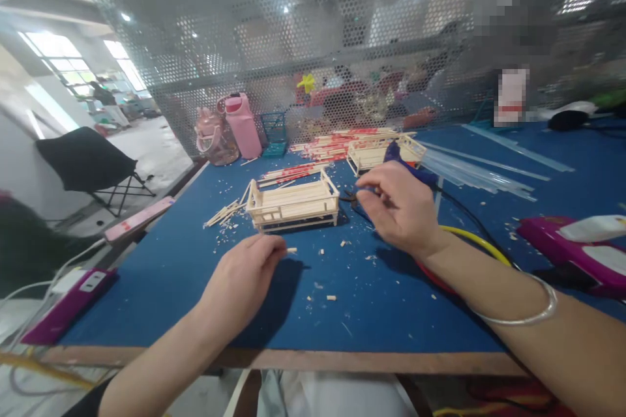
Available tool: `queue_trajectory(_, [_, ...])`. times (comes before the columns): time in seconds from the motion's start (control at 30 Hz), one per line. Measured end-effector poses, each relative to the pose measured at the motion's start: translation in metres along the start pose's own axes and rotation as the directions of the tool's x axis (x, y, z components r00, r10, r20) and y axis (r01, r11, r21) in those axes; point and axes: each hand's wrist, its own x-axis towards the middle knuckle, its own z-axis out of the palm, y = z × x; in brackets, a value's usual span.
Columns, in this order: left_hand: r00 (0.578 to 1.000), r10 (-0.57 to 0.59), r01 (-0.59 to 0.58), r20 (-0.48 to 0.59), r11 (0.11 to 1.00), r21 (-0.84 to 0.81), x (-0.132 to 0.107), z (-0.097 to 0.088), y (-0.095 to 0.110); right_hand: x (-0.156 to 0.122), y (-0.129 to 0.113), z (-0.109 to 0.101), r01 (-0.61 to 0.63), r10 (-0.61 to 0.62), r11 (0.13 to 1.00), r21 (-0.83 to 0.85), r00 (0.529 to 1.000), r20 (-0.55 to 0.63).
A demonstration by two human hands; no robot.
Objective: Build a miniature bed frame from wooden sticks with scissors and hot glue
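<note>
My left hand [247,273] rests low on the blue table [161,273], its fingers pinched on a short bit of wooden stick [292,250]. My right hand [398,205] hovers to the right of a small frame built of wooden sticks [293,204]. Its fingers are curled round a dark tool handle [359,192], and a blue glue gun [408,166] lies just behind it. A silver bangle [525,309] circles my right wrist. A second stick frame [379,151] stands farther back.
Loose sticks [225,212] and wood chips litter the table. Red-marked sticks [337,142], clear glue rods [469,172], a pink bottle [243,124], a small teal basket [274,133] and a perforated metal screen [313,32] lie behind. Magenta cases sit at the right [567,251] and left [68,306] edges.
</note>
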Motion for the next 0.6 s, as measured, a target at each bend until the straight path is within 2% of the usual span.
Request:
queue_trajectory(0.07, [0.989,0.087,-0.093,-0.121,0.995,-0.046,0.009,0.000,0.015,0.002,-0.009,-0.004,0.184,-0.186,0.982,0.029,0.979,0.080])
queue_trajectory(0.13, [0.974,0.119,-0.134,-0.196,0.989,-0.065,0.022,0.003,0.025,0.002,-0.014,-0.005,0.294,-0.297,0.955,0.040,0.940,0.169])
queue_trajectory(0.2, [0.960,0.151,-0.177,-0.237,0.980,-0.093,0.035,0.010,0.030,0.002,-0.015,-0.005,0.331,-0.327,0.943,0.021,0.918,0.224])
queue_trajectory(0.3, [0.944,0.205,-0.247,-0.259,0.959,-0.138,0.046,0.021,0.031,0.002,-0.011,-0.004,0.324,-0.309,0.945,-0.030,0.922,0.235])
queue_trajectory(0.43, [0.960,0.209,-0.242,-0.185,0.953,-0.180,0.050,0.026,0.029,0.001,-0.006,-0.003,0.328,-0.296,0.940,-0.097,0.922,0.250])
queue_trajectory(0.6, [0.984,0.173,-0.173,-0.028,0.985,-0.008,0.072,0.001,0.023,-0.001,0.001,0.006,0.282,-0.231,0.937,-0.206,0.943,0.238])
